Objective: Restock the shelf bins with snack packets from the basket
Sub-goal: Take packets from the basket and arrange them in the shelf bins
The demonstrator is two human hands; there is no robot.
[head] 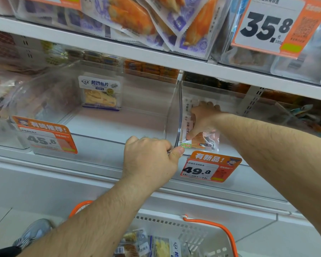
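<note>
Clear plastic bins sit side by side on the white shelf (104,164). The left hand (150,160) grips the front corner of the left bin (119,115), fingers curled over its rim. The right hand (202,119) reaches into the right bin (230,93), thumb and fingers pinching a snack packet (202,141) against the bin's left wall; the packet stands on end, long axis running front to back, printed side facing the front. One packet (100,93) stands upright at the left bin's back. Below, the basket (193,232) holds more packets.
</note>
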